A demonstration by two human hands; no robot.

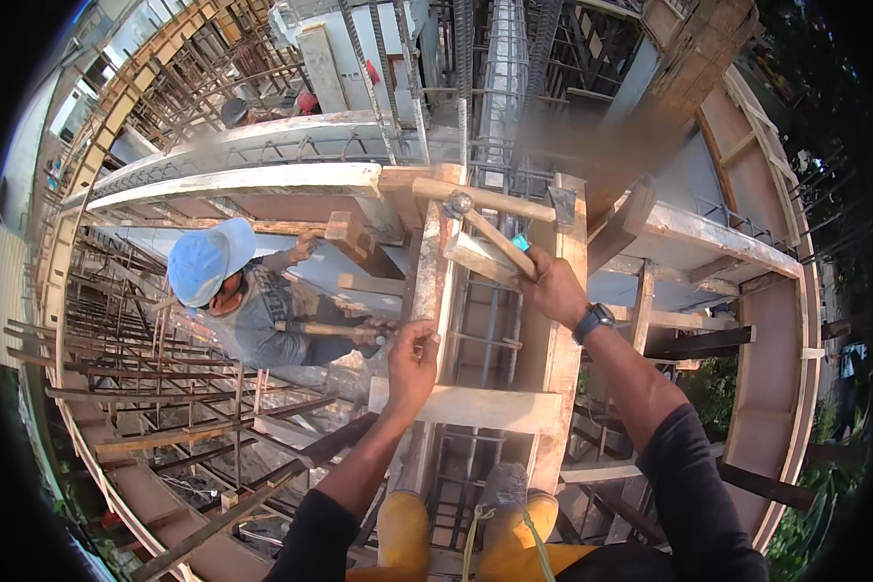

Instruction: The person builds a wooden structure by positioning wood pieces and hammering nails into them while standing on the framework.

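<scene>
A hammer (495,236) with a wooden handle is gripped in my right hand (556,291), its metal head over the long wooden beam form. A dark watch is on that wrist. Something small and turquoise (521,242) shows beside my fingers. My left hand (412,373) is at the left side board (432,276) of the form, thumb and fingers drawn together at its edge; whatever they pinch is too small to make out. Two wooden cleats lie ahead: a longer crosspiece (500,201) spans the form, and a shorter piece (482,260) is near my right hand.
Nearer me, a flat board (485,409) bridges the form, above steel bars inside. My yellow boots (404,529) stand at its near end. To the left, a co-worker in a light blue cap (209,260) holds another hammer (325,330). Upright rebar (464,78) rises ahead.
</scene>
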